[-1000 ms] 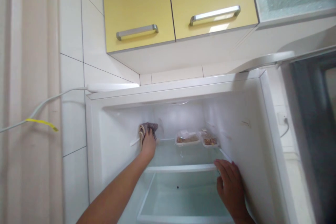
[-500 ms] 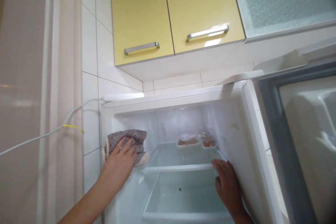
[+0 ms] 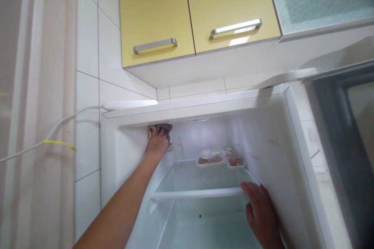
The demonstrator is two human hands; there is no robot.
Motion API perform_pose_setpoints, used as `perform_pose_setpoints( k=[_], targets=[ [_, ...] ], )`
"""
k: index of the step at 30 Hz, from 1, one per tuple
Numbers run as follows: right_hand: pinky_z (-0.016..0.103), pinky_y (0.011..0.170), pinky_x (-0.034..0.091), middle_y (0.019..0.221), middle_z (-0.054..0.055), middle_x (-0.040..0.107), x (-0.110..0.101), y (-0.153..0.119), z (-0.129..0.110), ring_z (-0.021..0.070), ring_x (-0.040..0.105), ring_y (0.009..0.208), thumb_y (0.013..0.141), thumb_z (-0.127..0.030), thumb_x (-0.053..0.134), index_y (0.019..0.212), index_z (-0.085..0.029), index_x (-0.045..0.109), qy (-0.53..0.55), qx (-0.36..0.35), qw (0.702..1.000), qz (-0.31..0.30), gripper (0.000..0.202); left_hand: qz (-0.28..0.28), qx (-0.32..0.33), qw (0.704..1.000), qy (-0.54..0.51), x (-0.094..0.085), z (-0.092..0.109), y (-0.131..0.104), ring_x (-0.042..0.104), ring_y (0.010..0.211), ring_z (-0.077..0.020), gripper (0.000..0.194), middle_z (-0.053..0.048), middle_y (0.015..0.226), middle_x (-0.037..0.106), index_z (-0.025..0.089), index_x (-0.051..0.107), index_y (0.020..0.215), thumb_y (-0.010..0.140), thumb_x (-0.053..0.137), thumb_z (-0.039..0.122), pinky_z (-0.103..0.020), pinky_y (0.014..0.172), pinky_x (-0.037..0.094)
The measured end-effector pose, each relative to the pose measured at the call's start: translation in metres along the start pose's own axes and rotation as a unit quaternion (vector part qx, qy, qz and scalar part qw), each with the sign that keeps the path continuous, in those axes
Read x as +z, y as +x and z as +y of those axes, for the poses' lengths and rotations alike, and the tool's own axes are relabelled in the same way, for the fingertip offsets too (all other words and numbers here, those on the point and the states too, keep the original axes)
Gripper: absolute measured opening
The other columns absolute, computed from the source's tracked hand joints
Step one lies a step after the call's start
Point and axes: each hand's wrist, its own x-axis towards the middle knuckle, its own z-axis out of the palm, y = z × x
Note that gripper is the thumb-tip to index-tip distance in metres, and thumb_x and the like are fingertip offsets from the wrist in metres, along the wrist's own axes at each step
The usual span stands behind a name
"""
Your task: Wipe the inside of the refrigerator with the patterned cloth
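Deep inside the open fridge (image 3: 193, 109), my left hand (image 3: 158, 144) presses a brown-grey cloth (image 3: 167, 128) against the upper left inner wall near the back corner. My right hand (image 3: 261, 206) rests with its fingertips at the right end of the upper shelf's front edge (image 3: 201, 193); its thumb is apart from the fingers and no object shows in it. Two clear packs of food, one on the left (image 3: 209, 158) and one on the right (image 3: 234, 159), sit at the back of that glass shelf.
Yellow cabinets (image 3: 154, 15) with metal handles hang above the fridge. The fridge door (image 3: 336, 124) stands open on the right. A white cable (image 3: 62, 121) with a yellow tie (image 3: 60, 142) runs along the left. Below is another shelf level with a small dark spot (image 3: 200, 216).
My left hand has moved deeper into the fridge, up and to the right, with the cloth. My right hand stays at the shelf edge. The view has shifted slightly.
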Motion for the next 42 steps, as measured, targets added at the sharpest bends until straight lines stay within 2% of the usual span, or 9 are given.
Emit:
perform_pose_setpoints(
  k=[10,14,17,21,25,31,36,39,42],
  targets=[
    [0.045,0.122,0.027,0.119,0.008,0.071,0.009,-0.007,0.018,0.0245,0.061,0.115,0.078,-0.013,0.046,0.134,-0.019,0.054,-0.042,-0.072,0.996,0.023,0.056,-0.021,-0.025,0.999,-0.012,0.099,0.017,0.067,0.047,0.138,-0.0324,0.031,-0.017,0.116,0.075,0.015,0.079,0.096,0.086,0.050,0.014,-0.055,0.119,0.029],
    [0.046,0.122,0.026,0.116,0.007,0.073,0.013,-0.009,0.017,0.0241,0.064,0.111,0.081,-0.015,0.045,0.133,-0.023,0.054,-0.049,-0.051,0.997,0.030,0.054,-0.024,-0.029,0.999,-0.018,0.118,0.017,0.083,0.044,0.141,-0.0316,0.034,-0.016,0.123,0.072,0.013,0.079,0.099,0.086,0.047,0.012,-0.051,0.121,0.026],
    [0.049,0.121,0.027,0.117,0.006,0.072,0.013,-0.008,0.015,0.0244,0.063,0.111,0.083,-0.015,0.043,0.132,-0.025,0.053,-0.053,-0.035,0.998,0.028,0.051,-0.025,-0.026,0.999,-0.018,0.117,0.018,0.082,0.044,0.141,-0.0310,0.036,-0.016,0.124,0.072,0.014,0.079,0.099,0.087,0.044,0.011,-0.051,0.121,0.025],
    [0.048,0.122,0.026,0.118,0.007,0.071,0.010,-0.008,0.012,0.0235,0.060,0.115,0.082,-0.012,0.044,0.130,-0.021,0.054,-0.052,-0.043,0.998,0.018,0.050,-0.024,-0.032,0.999,-0.001,0.099,0.024,0.063,0.048,0.136,-0.0318,0.037,-0.016,0.120,0.074,0.014,0.079,0.098,0.087,0.044,0.010,-0.053,0.119,0.028],
    [0.048,0.122,0.025,0.121,0.008,0.069,0.005,-0.005,0.007,0.0234,0.057,0.119,0.081,-0.008,0.043,0.131,-0.019,0.054,-0.039,-0.032,0.999,0.009,0.052,-0.017,-0.038,0.999,0.020,0.068,0.032,0.032,0.050,0.135,-0.0340,0.039,-0.023,0.124,0.070,0.006,0.077,0.105,0.089,0.041,0.009,-0.051,0.120,0.028],
    [0.048,0.121,0.028,0.123,0.007,0.068,-0.003,0.003,-0.003,0.0231,0.056,0.121,0.079,-0.005,0.042,0.131,-0.020,0.053,-0.005,-0.002,1.000,-0.008,0.056,-0.029,-0.040,0.998,0.028,-0.002,0.034,-0.023,0.056,0.131,-0.0366,0.038,-0.022,0.115,0.074,0.006,0.079,0.096,0.091,0.042,0.012,-0.051,0.118,0.036],
    [0.051,0.118,0.033,0.126,0.007,0.067,-0.003,0.002,-0.004,0.0236,0.056,0.123,0.078,-0.004,0.041,0.135,-0.021,0.050,0.010,0.012,1.000,-0.019,0.060,-0.018,-0.048,0.998,0.020,-0.061,0.024,-0.091,0.054,0.133,-0.0356,0.036,-0.017,0.118,0.074,0.009,0.079,0.098,0.087,0.044,0.009,-0.050,0.121,0.035],
    [0.052,0.118,0.033,0.128,0.006,0.067,-0.001,-0.001,-0.004,0.0237,0.056,0.125,0.078,-0.003,0.041,0.136,-0.022,0.049,0.016,0.015,1.000,-0.020,0.062,-0.008,-0.039,0.999,0.030,-0.081,0.017,-0.127,0.052,0.137,-0.0336,0.035,-0.013,0.127,0.071,0.014,0.079,0.098,0.085,0.047,0.007,-0.050,0.122,0.034],
    [0.051,0.118,0.033,0.128,0.006,0.067,0.001,-0.001,-0.003,0.0233,0.056,0.125,0.077,-0.003,0.041,0.136,-0.022,0.050,0.018,0.009,1.000,-0.008,0.063,-0.004,-0.030,0.999,0.037,-0.088,0.013,-0.141,0.052,0.137,-0.0341,0.034,-0.012,0.131,0.070,0.016,0.078,0.102,0.084,0.050,0.009,-0.053,0.121,0.035]
  ],
)
